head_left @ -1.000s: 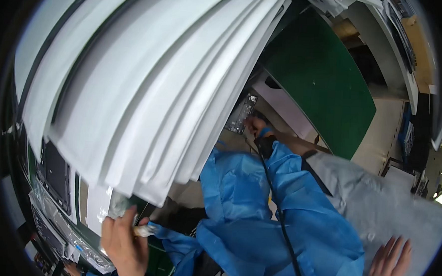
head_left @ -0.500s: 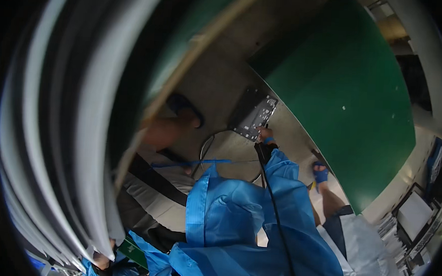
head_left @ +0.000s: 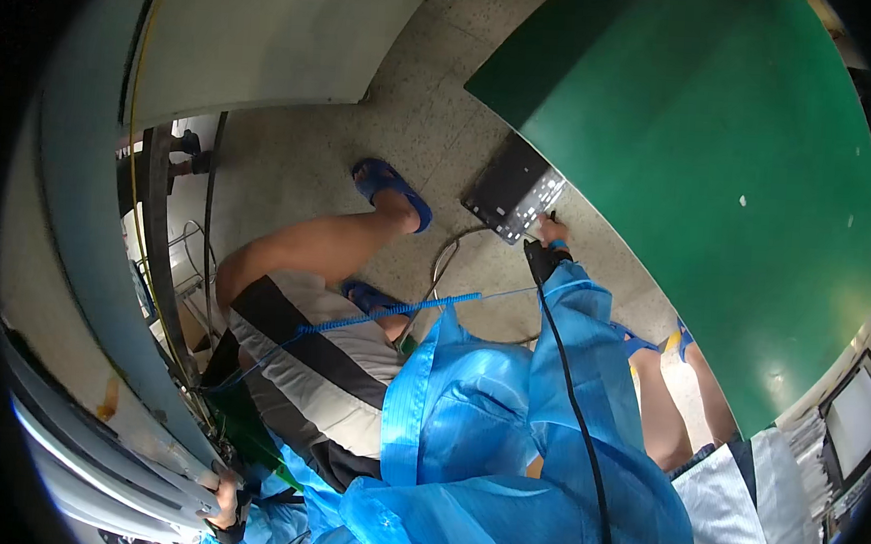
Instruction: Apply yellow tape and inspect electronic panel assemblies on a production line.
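Observation:
My right hand [head_left: 553, 231], with a blue wrist band and black cuff, is at the corner of a dark flat box [head_left: 504, 182] dotted with small white patches. Its fingers look curled round a small dark part that I cannot make out. A black cable [head_left: 572, 397] runs along that blue sleeve [head_left: 576, 314]. At the lower left, the fingers of my left hand [head_left: 227, 497] are closed on the edge of a grey panel [head_left: 164, 470]. A coiled blue cord [head_left: 394, 314] stretches across above my lap.
A green tabletop [head_left: 696, 187] overhangs the floor [head_left: 434, 104] on the right. Blue slippers [head_left: 390, 191] and a bare leg [head_left: 308, 256] are at the left. Another person's white coat [head_left: 763, 506] shows at lower right. A grey cable [head_left: 446, 258] lies by the box.
The view has shifted: the pale curved panels that filled the left side now sit at the lower left, showing floor, leg and slippers. My right hand stays by the dark box.

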Action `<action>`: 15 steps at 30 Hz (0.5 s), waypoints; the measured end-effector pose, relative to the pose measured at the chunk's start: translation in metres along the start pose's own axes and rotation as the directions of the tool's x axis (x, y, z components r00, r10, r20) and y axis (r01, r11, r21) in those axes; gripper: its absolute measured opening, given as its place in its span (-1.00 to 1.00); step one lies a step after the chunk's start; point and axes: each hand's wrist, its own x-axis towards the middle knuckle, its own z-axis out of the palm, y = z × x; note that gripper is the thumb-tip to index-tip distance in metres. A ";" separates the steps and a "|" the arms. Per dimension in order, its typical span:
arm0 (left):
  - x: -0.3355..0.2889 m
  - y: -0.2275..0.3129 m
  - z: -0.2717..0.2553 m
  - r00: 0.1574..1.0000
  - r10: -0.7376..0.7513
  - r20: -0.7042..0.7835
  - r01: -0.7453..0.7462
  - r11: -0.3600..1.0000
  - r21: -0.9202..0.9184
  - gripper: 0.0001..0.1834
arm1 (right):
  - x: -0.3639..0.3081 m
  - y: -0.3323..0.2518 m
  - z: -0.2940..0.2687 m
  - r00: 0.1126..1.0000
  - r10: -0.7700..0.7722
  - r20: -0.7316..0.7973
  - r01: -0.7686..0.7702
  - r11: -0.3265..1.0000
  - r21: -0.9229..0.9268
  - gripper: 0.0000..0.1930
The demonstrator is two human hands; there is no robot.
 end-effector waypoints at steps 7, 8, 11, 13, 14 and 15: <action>0.024 0.005 -0.029 0.791 -0.606 0.083 0.578 0.699 -0.421 -0.71 | -0.157 -0.244 0.073 0.965 0.158 0.208 -0.172 0.984 0.052 -0.54; 0.037 0.005 -0.031 0.680 -0.725 0.107 0.618 0.489 -0.616 -0.70 | -0.158 -0.245 0.065 0.948 -0.044 0.316 0.031 0.998 0.046 -0.54; -0.019 0.006 -0.007 0.727 -0.655 0.207 0.644 0.546 -0.536 -0.02 | -0.101 -0.172 0.085 0.979 -0.051 0.199 0.053 0.999 -0.009 -0.46; -0.027 -0.002 -0.012 0.784 -0.613 0.096 0.611 0.734 -0.297 0.04 | -0.107 -0.142 0.130 0.993 0.051 0.102 -0.054 0.998 0.025 -0.42; -0.053 -0.008 -0.011 0.783 -0.592 0.191 0.612 0.682 -0.399 0.07 | -0.114 -0.138 0.149 0.992 0.113 0.049 -0.108 0.990 -0.094 -0.39; -0.029 -0.006 -0.024 0.786 -0.613 0.084 0.601 0.724 -0.340 -0.34 | -0.126 -0.133 0.165 0.984 0.175 -0.016 -0.174 0.962 -0.210 -0.36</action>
